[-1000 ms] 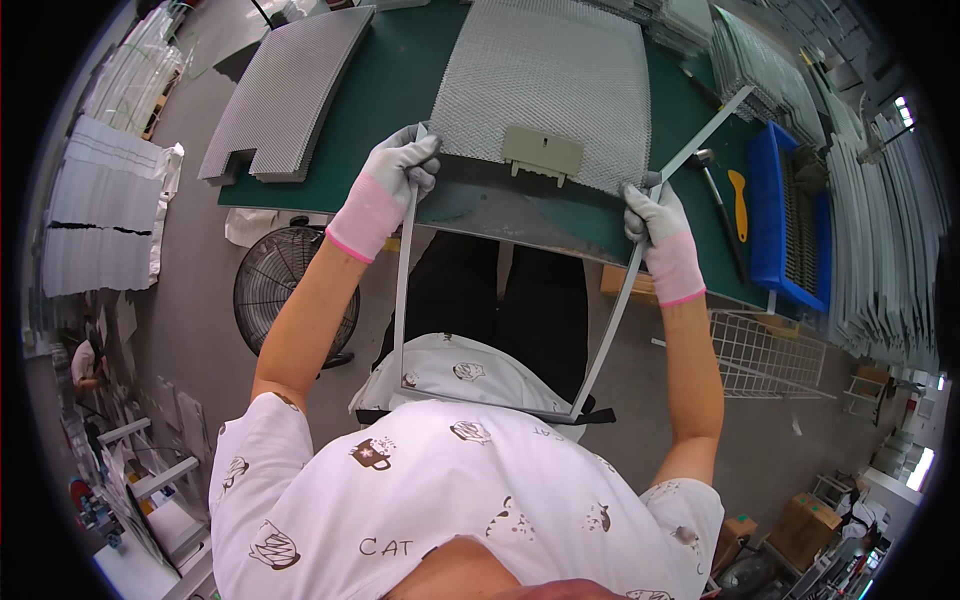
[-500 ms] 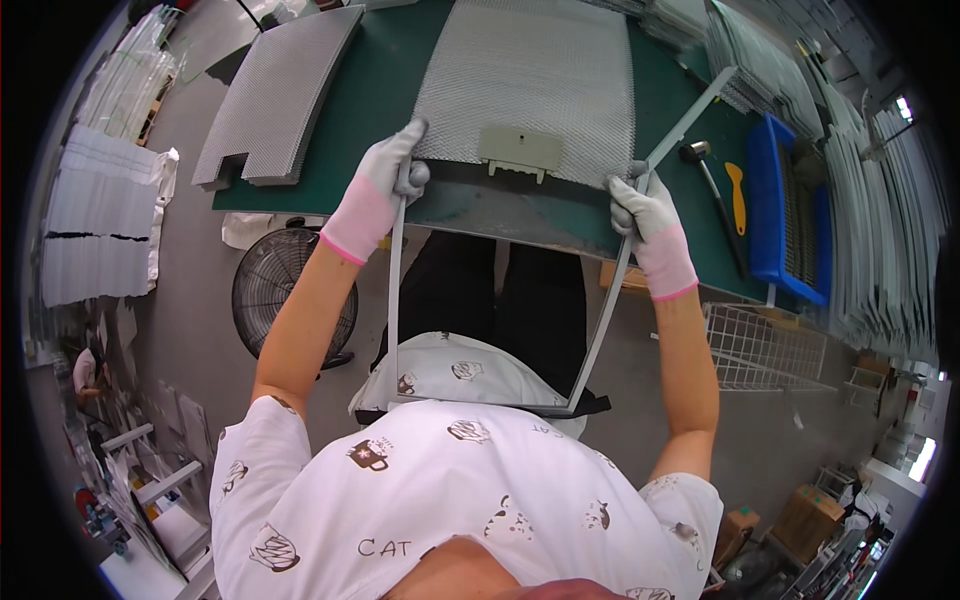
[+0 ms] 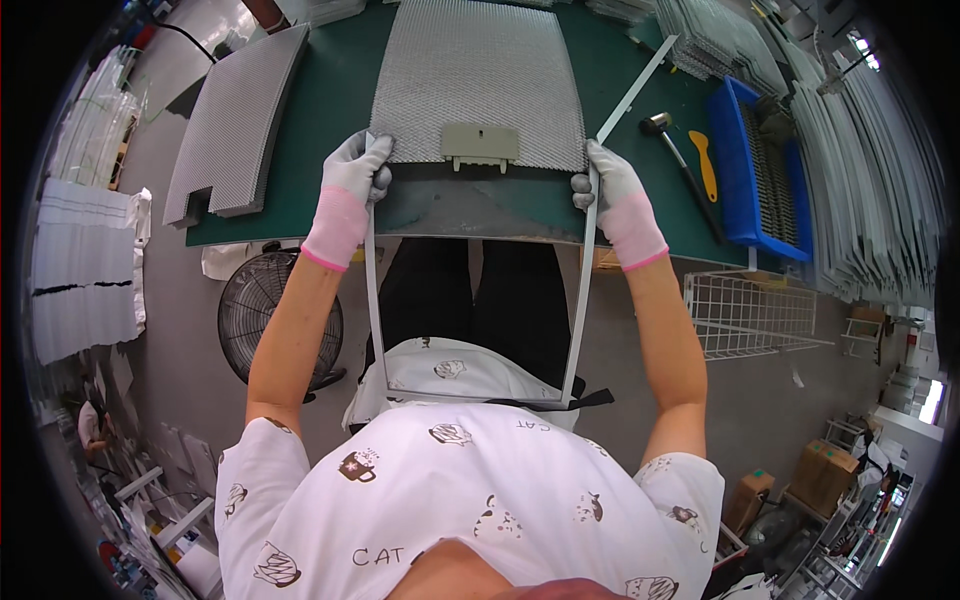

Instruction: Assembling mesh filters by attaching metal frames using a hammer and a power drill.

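Both of my hands wear white gloves with grey fingertips and pink cuffs. Between them is a thin pale metal frame (image 3: 578, 310), its closed end resting against my lap. My left hand (image 3: 352, 180) is closed round the end of its left bar. On the right bar, my right hand (image 3: 612, 185) grips near the joint where a further strip angles out to the far right. Just beyond my hands, a silvery mesh panel (image 3: 475, 75) lies on the green table (image 3: 335, 110). A grey-green slotted plastic piece (image 3: 480, 147) sits at the panel's near edge.
Stacked mesh panels (image 3: 235, 125) lie at the left. To the right are a hammer (image 3: 680, 150), a yellow-handled tool (image 3: 703, 165) and a blue bin (image 3: 735, 170) of small parts. A fan (image 3: 275, 315) and a wire rack (image 3: 750, 315) stand below table level.
The view has shifted, so the table and mesh panel appear further left. The frame's right bar now stands straighter, and my right hand's fingers have changed their hold on it.
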Tool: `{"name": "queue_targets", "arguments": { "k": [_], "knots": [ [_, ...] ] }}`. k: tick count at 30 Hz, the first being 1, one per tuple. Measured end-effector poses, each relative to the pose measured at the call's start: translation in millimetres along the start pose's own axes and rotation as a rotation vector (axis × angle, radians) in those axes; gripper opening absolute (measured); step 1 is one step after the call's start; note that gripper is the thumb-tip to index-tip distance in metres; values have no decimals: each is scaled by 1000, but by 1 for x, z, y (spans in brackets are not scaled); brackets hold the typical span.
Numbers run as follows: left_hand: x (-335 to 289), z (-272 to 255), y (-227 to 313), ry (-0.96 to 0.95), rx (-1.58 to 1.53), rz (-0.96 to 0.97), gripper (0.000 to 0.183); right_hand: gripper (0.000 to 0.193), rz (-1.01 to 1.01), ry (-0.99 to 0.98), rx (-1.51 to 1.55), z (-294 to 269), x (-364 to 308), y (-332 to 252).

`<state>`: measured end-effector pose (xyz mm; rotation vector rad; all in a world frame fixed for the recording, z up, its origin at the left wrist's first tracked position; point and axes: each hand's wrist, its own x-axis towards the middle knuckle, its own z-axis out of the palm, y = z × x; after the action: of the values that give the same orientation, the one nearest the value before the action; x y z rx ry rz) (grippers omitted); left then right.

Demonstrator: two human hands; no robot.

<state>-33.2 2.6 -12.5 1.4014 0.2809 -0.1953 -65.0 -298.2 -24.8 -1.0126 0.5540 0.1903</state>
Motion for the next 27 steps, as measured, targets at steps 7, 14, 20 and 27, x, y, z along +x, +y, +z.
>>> {"name": "queue_targets", "arguments": {
  "k": [7,14,20,27],
  "knots": [
    [-3,-1,2,-19,19,12,27,15,-43,-6,-71,1,-2,0],
    [-4,8,6,-92,43,30,16,18,21,-109,92,-11,-8,0],
    [-2,8,-7,-104,-68,-24,17,23,-47,-277,222,-20,-1,-1],
    [-3,1,-16,-178,-240,-50,19,35,-103,-308,37,-11,-8,3]
  ]
}}
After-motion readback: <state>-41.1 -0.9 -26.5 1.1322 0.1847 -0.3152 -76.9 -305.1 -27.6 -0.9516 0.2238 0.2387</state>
